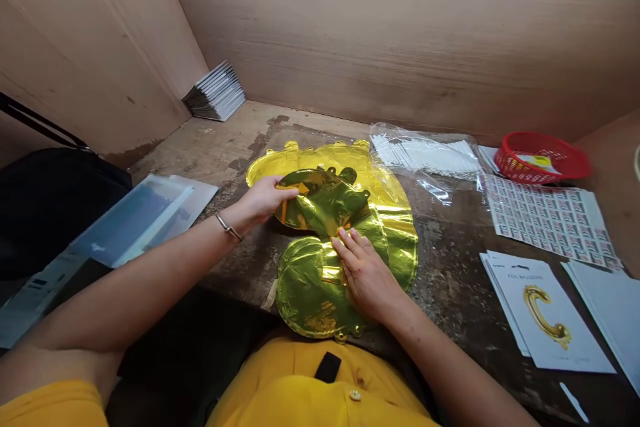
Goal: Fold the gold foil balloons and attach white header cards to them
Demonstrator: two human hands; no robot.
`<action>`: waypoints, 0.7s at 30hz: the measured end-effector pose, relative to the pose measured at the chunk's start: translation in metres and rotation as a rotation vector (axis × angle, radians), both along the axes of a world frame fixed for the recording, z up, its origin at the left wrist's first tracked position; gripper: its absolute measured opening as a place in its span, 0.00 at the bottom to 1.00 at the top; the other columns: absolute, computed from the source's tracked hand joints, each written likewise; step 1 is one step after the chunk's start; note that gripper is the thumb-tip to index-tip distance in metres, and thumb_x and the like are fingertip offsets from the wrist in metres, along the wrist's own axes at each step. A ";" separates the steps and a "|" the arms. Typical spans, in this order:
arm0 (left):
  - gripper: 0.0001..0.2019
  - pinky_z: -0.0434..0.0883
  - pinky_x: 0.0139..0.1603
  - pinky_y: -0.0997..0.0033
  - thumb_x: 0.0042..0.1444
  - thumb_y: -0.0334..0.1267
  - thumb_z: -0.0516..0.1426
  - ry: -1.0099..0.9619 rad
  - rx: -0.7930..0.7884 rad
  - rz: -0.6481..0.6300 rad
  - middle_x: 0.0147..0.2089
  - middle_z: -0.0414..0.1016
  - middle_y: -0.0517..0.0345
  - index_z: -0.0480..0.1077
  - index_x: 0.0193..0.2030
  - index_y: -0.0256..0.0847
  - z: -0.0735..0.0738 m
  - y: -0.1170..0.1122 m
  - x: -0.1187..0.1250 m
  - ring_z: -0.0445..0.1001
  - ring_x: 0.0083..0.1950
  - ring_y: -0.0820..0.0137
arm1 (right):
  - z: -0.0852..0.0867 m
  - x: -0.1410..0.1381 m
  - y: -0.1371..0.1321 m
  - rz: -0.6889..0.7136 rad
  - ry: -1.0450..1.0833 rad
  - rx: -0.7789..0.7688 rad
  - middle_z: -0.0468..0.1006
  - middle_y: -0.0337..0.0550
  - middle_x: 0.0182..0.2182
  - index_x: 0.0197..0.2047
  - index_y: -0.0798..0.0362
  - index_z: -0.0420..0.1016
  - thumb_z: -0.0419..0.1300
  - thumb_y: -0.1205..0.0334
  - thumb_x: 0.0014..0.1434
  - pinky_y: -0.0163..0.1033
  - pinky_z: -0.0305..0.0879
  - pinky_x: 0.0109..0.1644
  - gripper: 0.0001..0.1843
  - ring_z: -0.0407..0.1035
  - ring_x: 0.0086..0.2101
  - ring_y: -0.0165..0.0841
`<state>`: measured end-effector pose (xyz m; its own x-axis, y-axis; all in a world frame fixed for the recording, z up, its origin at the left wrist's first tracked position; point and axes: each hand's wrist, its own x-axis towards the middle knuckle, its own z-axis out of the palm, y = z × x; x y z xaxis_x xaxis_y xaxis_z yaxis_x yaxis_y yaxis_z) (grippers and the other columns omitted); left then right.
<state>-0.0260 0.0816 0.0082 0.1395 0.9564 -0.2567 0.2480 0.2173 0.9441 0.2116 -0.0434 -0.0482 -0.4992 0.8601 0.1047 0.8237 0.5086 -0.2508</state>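
Observation:
A flat gold foil balloon (333, 200) lies partly folded over on top of more gold foil (400, 213) at the table's front edge. My left hand (267, 199) pinches the upper left edge of the folded foil balloon between thumb and fingers. Pressed flat on its middle, with fingers stretched out, is my right hand (365, 270). The foil under my right palm is hidden. A rounded end of the foil (307, 300) curves down close to my yellow shirt.
Right of the foil are a clear bag of white sticks (425, 153), a red basket (543, 153), a sticker sheet (550, 217) and printed "FOIL BALLOONS" cards (547, 313). Clear plastic sleeves (135, 220) lie left. A card stack (217, 93) stands in the back left corner, by wooden walls.

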 end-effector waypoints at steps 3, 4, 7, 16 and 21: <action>0.13 0.76 0.43 0.63 0.48 0.40 0.62 0.048 0.275 -0.006 0.39 0.80 0.52 0.74 0.38 0.34 0.034 -0.013 0.013 0.78 0.40 0.63 | 0.015 0.005 -0.001 -0.013 0.067 0.009 0.59 0.52 0.67 0.68 0.56 0.59 0.46 0.69 0.66 0.55 0.57 0.67 0.27 0.49 0.67 0.43; 0.11 0.76 0.44 0.63 0.51 0.40 0.60 0.111 0.434 -0.013 0.39 0.80 0.53 0.74 0.39 0.35 0.051 -0.021 0.017 0.78 0.41 0.63 | 0.026 0.010 -0.002 -0.035 0.110 0.038 0.59 0.51 0.67 0.69 0.55 0.56 0.45 0.68 0.67 0.54 0.58 0.67 0.28 0.49 0.67 0.42; 0.09 0.75 0.50 0.63 0.60 0.38 0.56 0.394 1.024 -0.057 0.42 0.79 0.56 0.74 0.42 0.38 0.096 -0.054 0.028 0.77 0.47 0.64 | 0.068 0.034 -0.012 -0.192 0.232 0.240 0.55 0.46 0.69 0.73 0.49 0.43 0.46 0.66 0.68 0.53 0.57 0.67 0.32 0.49 0.67 0.40; 0.14 0.78 0.47 0.65 0.63 0.25 0.46 0.623 1.511 -0.730 0.43 0.80 0.44 0.72 0.37 0.34 0.018 -0.110 0.055 0.79 0.43 0.65 | 0.082 0.089 -0.044 -0.251 0.135 0.347 0.54 0.45 0.69 0.73 0.45 0.41 0.50 0.69 0.66 0.57 0.55 0.68 0.36 0.51 0.66 0.44; 0.14 0.78 0.46 0.68 0.64 0.25 0.45 0.531 1.425 -0.807 0.42 0.80 0.43 0.71 0.38 0.33 -0.013 -0.121 0.043 0.79 0.42 0.65 | 0.059 0.091 -0.055 -0.129 0.062 0.178 0.58 0.50 0.68 0.73 0.50 0.45 0.53 0.66 0.65 0.57 0.57 0.66 0.36 0.49 0.67 0.44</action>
<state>0.0169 -0.0391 -0.0044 0.8491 0.1899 0.4929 0.1892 -0.9806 0.0518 0.3030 -0.0989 0.0108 -0.3742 0.8816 0.2876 0.8706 0.4408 -0.2185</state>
